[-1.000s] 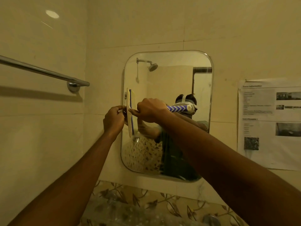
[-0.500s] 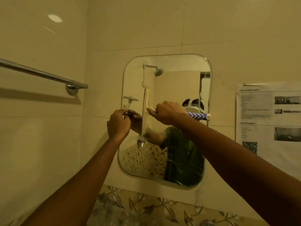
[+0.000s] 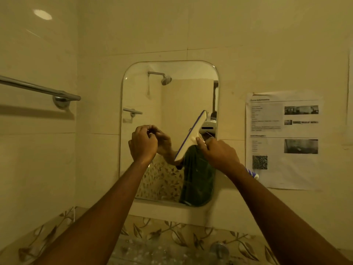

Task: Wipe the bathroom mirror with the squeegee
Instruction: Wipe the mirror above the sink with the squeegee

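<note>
A rounded rectangular mirror (image 3: pixel 149 92) hangs on the beige tiled wall ahead. My right hand (image 3: pixel 219 153) grips the handle of a white squeegee (image 3: pixel 190 137) with a blue rubber edge. Its blade lies tilted against the right half of the glass, top end leaning right. The blue-and-white striped handle end (image 3: pixel 253 174) sticks out below my right wrist. My left hand (image 3: pixel 143 144) is held up in front of the mirror's left-centre with fingers curled; whether it pinches anything small is unclear. The glass reflects both hands and a person in a green shirt.
A chrome towel bar (image 3: pixel 40 89) is fixed to the left wall. A printed paper sheet (image 3: pixel 284 138) is stuck to the wall right of the mirror. Leaf-patterned tiles (image 3: pixel 172 232) run below, with a chrome fitting (image 3: pixel 219 250) at the bottom.
The squeegee has travelled from the mirror's left edge across to its right half and tipped from upright to slanted. My left hand moved slightly right, over the glass.
</note>
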`<act>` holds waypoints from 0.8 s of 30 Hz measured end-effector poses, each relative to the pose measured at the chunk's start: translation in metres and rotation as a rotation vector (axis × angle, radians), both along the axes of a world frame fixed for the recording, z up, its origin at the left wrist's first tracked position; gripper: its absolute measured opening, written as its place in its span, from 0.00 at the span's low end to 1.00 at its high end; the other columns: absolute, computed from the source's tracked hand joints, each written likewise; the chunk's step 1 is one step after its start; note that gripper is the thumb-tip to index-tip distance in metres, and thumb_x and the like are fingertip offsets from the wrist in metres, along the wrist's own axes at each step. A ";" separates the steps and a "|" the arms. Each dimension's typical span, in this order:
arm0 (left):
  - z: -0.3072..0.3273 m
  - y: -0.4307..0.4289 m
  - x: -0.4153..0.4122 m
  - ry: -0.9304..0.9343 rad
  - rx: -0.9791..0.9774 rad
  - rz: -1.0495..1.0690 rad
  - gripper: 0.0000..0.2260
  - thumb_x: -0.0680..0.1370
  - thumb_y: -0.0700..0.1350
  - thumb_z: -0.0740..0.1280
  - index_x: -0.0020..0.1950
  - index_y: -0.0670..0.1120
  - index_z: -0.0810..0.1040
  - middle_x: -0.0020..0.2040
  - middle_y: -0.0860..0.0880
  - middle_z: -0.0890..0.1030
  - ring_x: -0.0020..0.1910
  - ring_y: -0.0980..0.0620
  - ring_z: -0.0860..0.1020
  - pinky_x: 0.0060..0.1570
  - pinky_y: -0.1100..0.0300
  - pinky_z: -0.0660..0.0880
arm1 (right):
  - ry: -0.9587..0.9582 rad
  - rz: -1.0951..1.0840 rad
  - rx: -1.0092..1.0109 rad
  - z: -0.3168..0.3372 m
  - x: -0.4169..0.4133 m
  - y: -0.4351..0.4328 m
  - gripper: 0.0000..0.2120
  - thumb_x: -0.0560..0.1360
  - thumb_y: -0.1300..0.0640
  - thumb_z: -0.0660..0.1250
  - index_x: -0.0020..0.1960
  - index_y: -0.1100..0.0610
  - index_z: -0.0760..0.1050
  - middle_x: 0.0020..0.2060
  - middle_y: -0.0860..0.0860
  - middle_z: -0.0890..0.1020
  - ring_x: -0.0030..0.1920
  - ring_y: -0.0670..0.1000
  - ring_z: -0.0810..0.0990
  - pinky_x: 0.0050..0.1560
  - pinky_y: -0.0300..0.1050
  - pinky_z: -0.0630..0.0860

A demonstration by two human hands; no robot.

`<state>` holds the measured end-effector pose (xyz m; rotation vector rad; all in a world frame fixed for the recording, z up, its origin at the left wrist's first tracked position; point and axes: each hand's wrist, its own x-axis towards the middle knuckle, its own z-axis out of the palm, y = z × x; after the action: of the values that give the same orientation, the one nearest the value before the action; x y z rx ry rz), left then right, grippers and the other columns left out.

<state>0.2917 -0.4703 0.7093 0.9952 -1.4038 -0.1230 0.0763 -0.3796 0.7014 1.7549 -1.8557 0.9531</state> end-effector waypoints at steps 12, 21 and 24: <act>-0.001 0.008 -0.002 -0.004 0.016 -0.002 0.13 0.78 0.41 0.60 0.61 0.49 0.76 0.65 0.50 0.75 0.64 0.49 0.71 0.63 0.52 0.63 | -0.269 0.029 -0.029 -0.060 -0.003 0.018 0.28 0.80 0.36 0.50 0.32 0.53 0.70 0.26 0.48 0.73 0.26 0.46 0.72 0.30 0.39 0.69; 0.018 -0.007 0.036 0.040 -0.019 0.014 0.13 0.79 0.41 0.59 0.60 0.49 0.78 0.65 0.50 0.76 0.64 0.48 0.72 0.63 0.50 0.63 | 0.199 0.048 -0.083 0.029 0.043 -0.003 0.32 0.80 0.34 0.47 0.38 0.56 0.77 0.29 0.50 0.75 0.27 0.47 0.73 0.31 0.40 0.72; 0.025 -0.020 0.051 0.041 -0.028 0.025 0.13 0.78 0.40 0.59 0.59 0.50 0.78 0.65 0.50 0.77 0.64 0.47 0.73 0.63 0.49 0.64 | 0.432 0.023 -0.031 0.071 0.082 -0.023 0.32 0.79 0.33 0.46 0.36 0.56 0.74 0.28 0.50 0.72 0.28 0.48 0.71 0.36 0.45 0.74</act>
<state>0.3431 -0.4903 0.7339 0.9816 -1.3515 -0.1040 0.1587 -0.4022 0.7724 1.7952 -1.5382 0.5487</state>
